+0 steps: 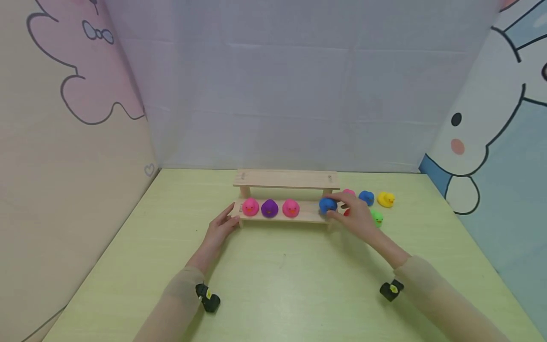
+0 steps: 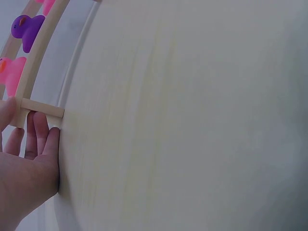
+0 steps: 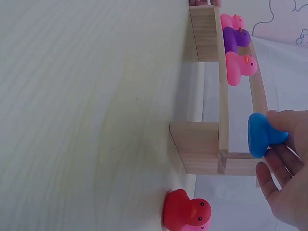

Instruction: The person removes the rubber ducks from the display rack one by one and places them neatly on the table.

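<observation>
A two-step wooden stand (image 1: 286,178) sits on the table, and my left hand (image 1: 219,231) grips the left end of its lower step, thumb above and fingers at the side and underneath. On that step are a pink duck (image 1: 250,207), a purple duck (image 1: 269,208) and a second pink duck (image 1: 291,208), from left to right. At the step's right end my right hand (image 1: 360,217) pinches a blue duck (image 1: 327,205) between thumb and fingers. The right wrist view shows this blue duck (image 3: 260,135) held slightly above the step, tilted in that view.
Right of the stand, loose ducks lie on the table: a blue one (image 1: 366,197), a yellow one (image 1: 386,199), a green one (image 1: 377,218), a pink one (image 1: 349,192) and a red one (image 3: 185,210) partly behind my right hand in the head view. A pale curtain (image 1: 290,95) hangs behind the table.
</observation>
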`<action>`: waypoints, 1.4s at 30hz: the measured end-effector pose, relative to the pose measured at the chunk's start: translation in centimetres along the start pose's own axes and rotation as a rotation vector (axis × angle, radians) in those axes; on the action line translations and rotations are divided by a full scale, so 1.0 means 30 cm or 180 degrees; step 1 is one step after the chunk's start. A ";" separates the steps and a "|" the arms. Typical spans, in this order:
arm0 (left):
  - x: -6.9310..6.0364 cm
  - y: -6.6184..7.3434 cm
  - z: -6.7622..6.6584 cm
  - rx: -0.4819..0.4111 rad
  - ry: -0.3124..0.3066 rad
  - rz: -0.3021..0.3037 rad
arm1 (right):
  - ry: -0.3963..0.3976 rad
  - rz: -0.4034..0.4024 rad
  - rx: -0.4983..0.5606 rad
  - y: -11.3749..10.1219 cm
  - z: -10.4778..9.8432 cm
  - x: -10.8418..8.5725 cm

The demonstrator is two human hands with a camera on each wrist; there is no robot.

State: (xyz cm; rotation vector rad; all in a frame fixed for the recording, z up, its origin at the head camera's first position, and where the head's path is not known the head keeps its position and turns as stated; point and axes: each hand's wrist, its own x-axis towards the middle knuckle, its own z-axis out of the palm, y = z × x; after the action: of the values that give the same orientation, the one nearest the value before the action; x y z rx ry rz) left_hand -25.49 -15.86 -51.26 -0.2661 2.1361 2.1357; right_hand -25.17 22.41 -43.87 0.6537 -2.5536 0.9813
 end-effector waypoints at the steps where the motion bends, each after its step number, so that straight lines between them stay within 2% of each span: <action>1: 0.001 0.000 0.000 0.0008 0.0006 -0.0012 | -0.0006 0.0019 0.0001 0.002 -0.007 -0.001; 8: 0.001 0.000 0.001 0.0017 0.0047 -0.0079 | -0.0075 0.0161 0.0025 0.011 -0.055 -0.009; 22: 0.004 0.000 0.002 0.0067 0.0028 -0.0118 | 0.0082 0.0243 -0.0094 0.078 -0.151 -0.050; 30: 0.004 0.002 -0.001 0.0031 0.0043 -0.0129 | 0.0108 0.0546 -0.0205 0.125 -0.215 -0.084; 42: 0.001 0.004 0.002 0.0030 0.0062 -0.0181 | 0.0242 0.0645 -0.0280 0.196 -0.289 -0.139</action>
State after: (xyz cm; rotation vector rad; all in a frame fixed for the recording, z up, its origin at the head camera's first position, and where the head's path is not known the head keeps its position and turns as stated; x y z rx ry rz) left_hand -25.53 -15.82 -51.14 -0.3436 2.1217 2.1003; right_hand -23.57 33.51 -42.77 0.3319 -2.6160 0.9303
